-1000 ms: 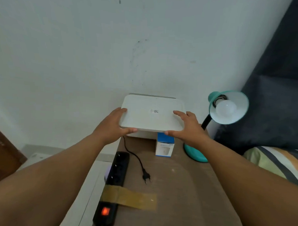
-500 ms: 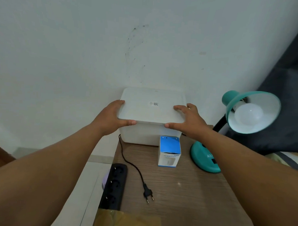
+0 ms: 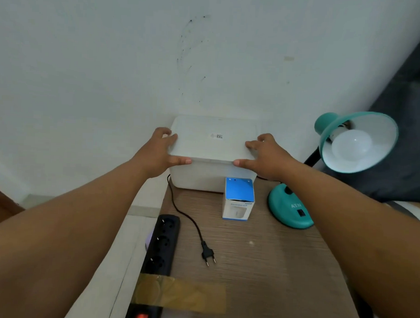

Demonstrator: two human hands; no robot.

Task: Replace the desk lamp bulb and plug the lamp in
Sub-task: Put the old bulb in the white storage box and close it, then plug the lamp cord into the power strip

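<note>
1. The desk lamp [image 3: 323,167] is teal, with a round base [image 3: 288,210] standing on the right part of the wooden table [image 3: 272,268], a black neck, and a shade tilted toward the camera; a frosted white bulb [image 3: 352,145] sits in the shade's socket.
2. The lamp's black cord [image 3: 178,210] runs along the table's left side and ends in a two-pin plug [image 3: 208,254] lying loose on the wood, just beside a black power strip [image 3: 163,245] but not in any of its sockets (the strip's red switch glows at the bottom edge, and a band of brown tape [image 3: 180,295] crosses it).
3. A small blue-topped bulb box [image 3: 239,199] stands upright between the cord and the lamp base, just in front of a white lidded container [image 3: 212,154] that sits against the wall.
4. Both forearms reach forward from the lower corners, nearly straight, converging on the container's lid.
5. The left hand [image 3: 160,152] wraps the lid's left end, fingers over the top edge and thumb pressed along the front rim.
6. The right hand [image 3: 265,156] mirrors it on the right end, fingers spread on the lid's top, thumb along the front rim.
7. Both hands are partly curled and grasp the lid, which lies flat on the container.
</note>
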